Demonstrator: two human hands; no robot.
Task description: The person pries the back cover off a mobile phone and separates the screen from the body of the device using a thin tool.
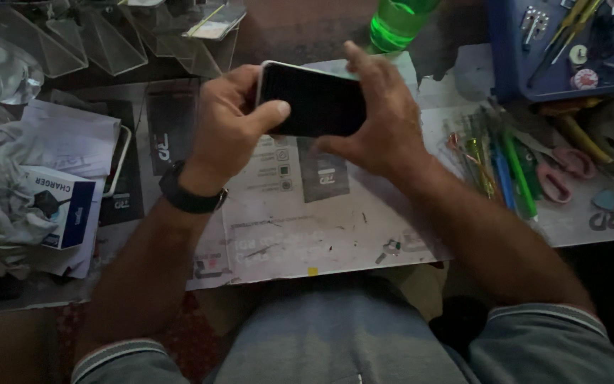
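Smartphone [318,99], dark screen up, held above the cluttered table [335,235] between left hand [229,128] and right hand [385,121], fingers [271,114] grasping its short edges; green bottle [396,25] just behind.

It looked like a phone repair shop: a tool tray [506,43], screwdrivers [509,167], scissors [559,167] and a charger box [65,206] crowded the counter [335,235].

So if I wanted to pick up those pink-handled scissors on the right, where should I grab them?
Probably by the handle loops of the pink scissors, coming from above on the near side. The loops lie flat and clear on the table, while the blades point back into the green and blue pens.
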